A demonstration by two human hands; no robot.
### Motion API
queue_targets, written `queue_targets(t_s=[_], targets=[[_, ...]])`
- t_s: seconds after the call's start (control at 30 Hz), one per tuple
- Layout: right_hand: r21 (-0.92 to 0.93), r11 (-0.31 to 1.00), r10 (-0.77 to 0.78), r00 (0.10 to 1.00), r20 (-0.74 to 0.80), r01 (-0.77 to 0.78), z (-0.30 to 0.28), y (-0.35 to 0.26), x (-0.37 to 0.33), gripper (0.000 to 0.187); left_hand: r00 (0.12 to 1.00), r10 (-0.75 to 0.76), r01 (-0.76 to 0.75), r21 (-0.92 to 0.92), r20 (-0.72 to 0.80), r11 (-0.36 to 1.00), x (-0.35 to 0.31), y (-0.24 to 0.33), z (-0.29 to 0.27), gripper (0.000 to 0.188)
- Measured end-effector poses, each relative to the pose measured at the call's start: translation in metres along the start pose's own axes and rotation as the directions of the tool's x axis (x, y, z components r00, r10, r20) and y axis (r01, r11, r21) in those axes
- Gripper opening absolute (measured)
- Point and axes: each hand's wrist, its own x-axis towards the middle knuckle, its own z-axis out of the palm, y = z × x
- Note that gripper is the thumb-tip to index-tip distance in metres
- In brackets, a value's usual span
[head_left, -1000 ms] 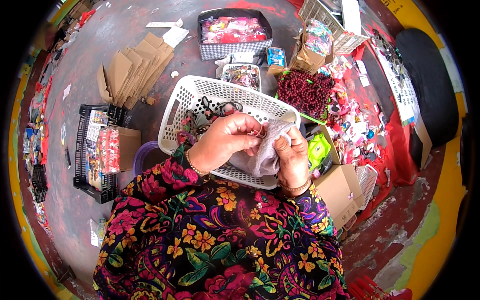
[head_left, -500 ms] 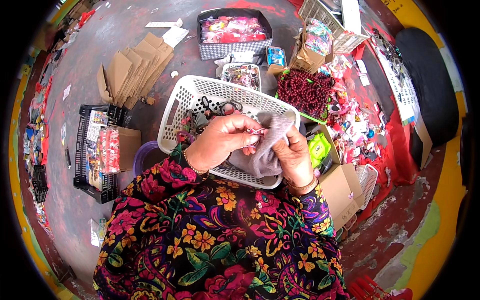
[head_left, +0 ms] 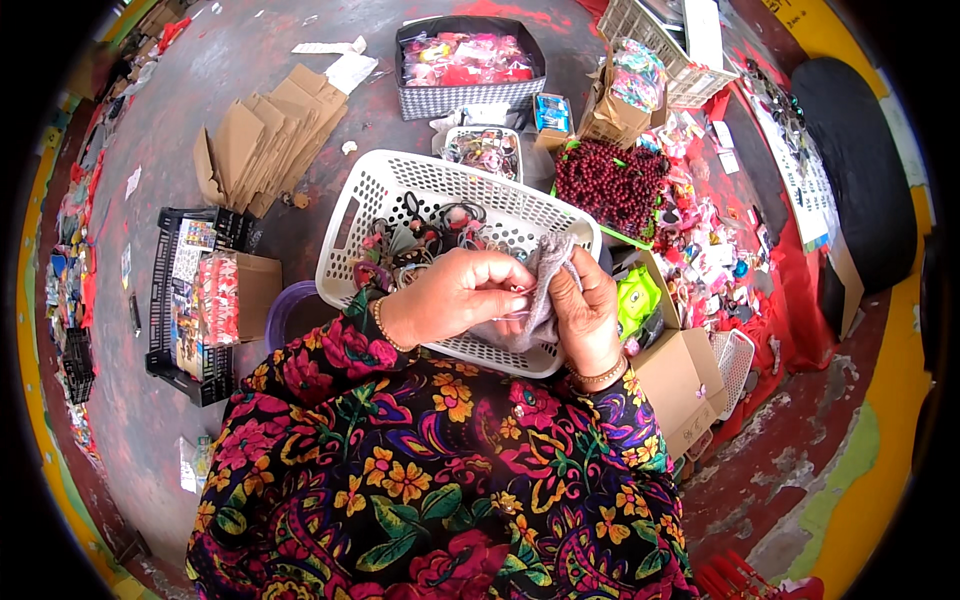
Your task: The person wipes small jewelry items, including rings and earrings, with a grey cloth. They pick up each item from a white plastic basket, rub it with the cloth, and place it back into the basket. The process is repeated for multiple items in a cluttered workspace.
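My right hand is closed round a greyish-mauve cloth, bunched up between the thumb and fingers. Close against the cloth, my left hand pinches something small and thin, pale pink where it shows; its kind is mostly hidden by the fingertips. Both hands are over the near side of a white perforated plastic basket. Inside it, beyond my left hand, lies a tangle of dark elastic hair ties with small coloured ornaments.
A white tub of small accessories and a patterned bin of pink packets stand beyond the basket. Dark red beads and an open carton are on the right. A black crate, purple tub and folded cardboard are on the left.
The cloth is gathered up tighter and stands more upright in my right hand. My left fingers have shifted slightly right, closer against it. More of the hair ties shows.
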Motion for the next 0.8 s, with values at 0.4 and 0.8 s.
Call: queue_targets(t_s=[0.4,0.8], targets=[[0.651,0.744,0.167,0.985,0.040,-0.153,-0.011,0.005,0.008,0.028,0.996,0.085,-0.086,-0.736,-0.039,0.671,0.000,0.003,-0.013,0.011],[0.569,0.760,0.208,0.947,0.244,-0.313,-0.008,-0.003,0.007,0.043,0.923,0.383,-0.230,-0.862,-0.045,0.451,-0.001,0.006,-0.024,0.017]])
